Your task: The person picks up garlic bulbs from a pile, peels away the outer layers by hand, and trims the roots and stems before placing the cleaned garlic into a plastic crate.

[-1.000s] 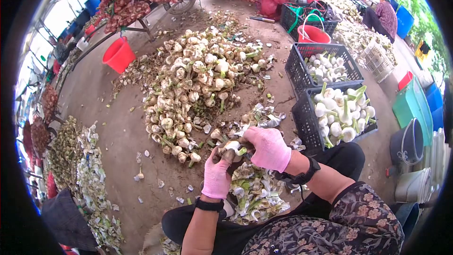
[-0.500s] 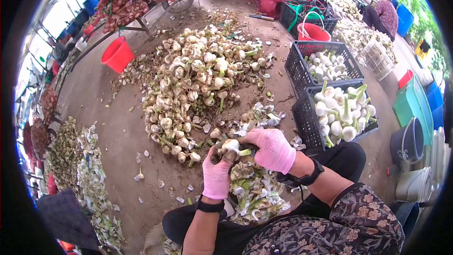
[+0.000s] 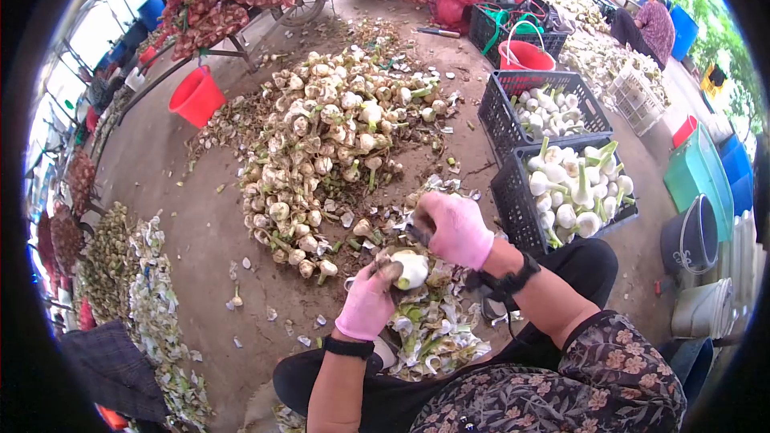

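Observation:
My left hand [image 3: 366,301], in a pink glove with dirty fingertips, grips a garlic bulb [image 3: 412,270] whose side facing right is peeled white. Just above and to the right of the bulb is my right hand [image 3: 455,231], also pink-gloved, its fingers curled closed. Something dark shows at its fingertips, and I cannot tell what it is. Beneath both hands lies a heap of peeled skins and leaf scraps [image 3: 437,325]. Ahead of them spreads a large pile of unpeeled garlic [image 3: 321,144].
On the right, a black crate [image 3: 513,208] holds white peeled bulbs, with another black crate [image 3: 499,116] behind it. A red bucket [image 3: 196,98] stands back left. Buckets [image 3: 691,232] line the right side. Another person [image 3: 654,28] sits at the far right.
My right hand has lifted slightly up and away from the bulb. The bulb has turned in my left hand; more bare white surface shows and the green stem stub no longer points right.

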Available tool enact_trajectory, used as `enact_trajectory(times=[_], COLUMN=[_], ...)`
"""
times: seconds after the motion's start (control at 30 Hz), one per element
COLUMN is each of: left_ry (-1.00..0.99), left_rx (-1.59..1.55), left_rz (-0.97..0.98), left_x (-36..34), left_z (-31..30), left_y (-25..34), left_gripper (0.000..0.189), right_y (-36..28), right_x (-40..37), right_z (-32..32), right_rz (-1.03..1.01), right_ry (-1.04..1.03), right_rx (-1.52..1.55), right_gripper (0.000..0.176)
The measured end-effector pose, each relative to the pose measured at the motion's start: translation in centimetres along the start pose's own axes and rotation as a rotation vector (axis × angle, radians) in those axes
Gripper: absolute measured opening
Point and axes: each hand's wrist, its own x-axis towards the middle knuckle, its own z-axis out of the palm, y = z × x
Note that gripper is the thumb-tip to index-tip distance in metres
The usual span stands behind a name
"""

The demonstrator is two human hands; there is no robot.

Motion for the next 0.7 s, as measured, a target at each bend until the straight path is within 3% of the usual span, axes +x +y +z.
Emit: enact_trajectory(times=[0.07, 0.13, 0.17, 0.2, 0.3, 0.37, 0.47, 0.57, 0.7], left_ry=[-0.088, -0.104, -0.055, -0.099, -0.073, -0.022, 0.034, 0.144, 0.057], left_rx=[0.015, -0.103, -0.104, -0.057, -0.061, 0.014, -0.066, -0.026, 0.174], left_rz=[0.008, 0.036, 0.058, 0.124, 0.149, 0.189, 0.211, 0.189, 0.165], left_x=[-0.7, -0.9, -0.9, -1.2, -0.8, -0.6, -0.5, -0.8, -0.7], left_z=[0.3, 0.2, 0.4, 0.0, 0.1, -0.1, 0.3, 0.9, 0.4], left_y=[0.2, 0.6, 0.7, 0.7, 0.6, 0.3, 0.3, 0.4, 0.9], left_gripper=[0.048, 0.05, 0.054, 0.058, 0.056, 0.053, 0.051, 0.048, 0.05], right_y=[2.4, 4.1, 2.9, 1.3, -0.9, -1.6, -2.1, -2.0, -1.2], right_x=[0.5, 0.4, -0.2, -1.0, -2.2, -2.4, -2.6, -2.5, -2.2], right_z=[1.6, 1.6, 0.7, 0.0, -1.2, -1.1, -0.5, -0.5, -0.8], right_rz=[0.017, -0.164, -0.149, -0.041, -0.054, -0.11, -0.154, -0.181, -0.155], right_ry=[0.092, 0.002, -0.081, -0.175, -0.179, -0.121, 0.003, -0.008, -0.08], right_rx=[-0.091, 0.203, 0.48, 0.779, 0.791, 0.452, 0.237, 0.212, 0.343], right_gripper=[0.021, 0.028, 0.043, 0.048, 0.043, 0.038, 0.034, 0.027, 0.021])
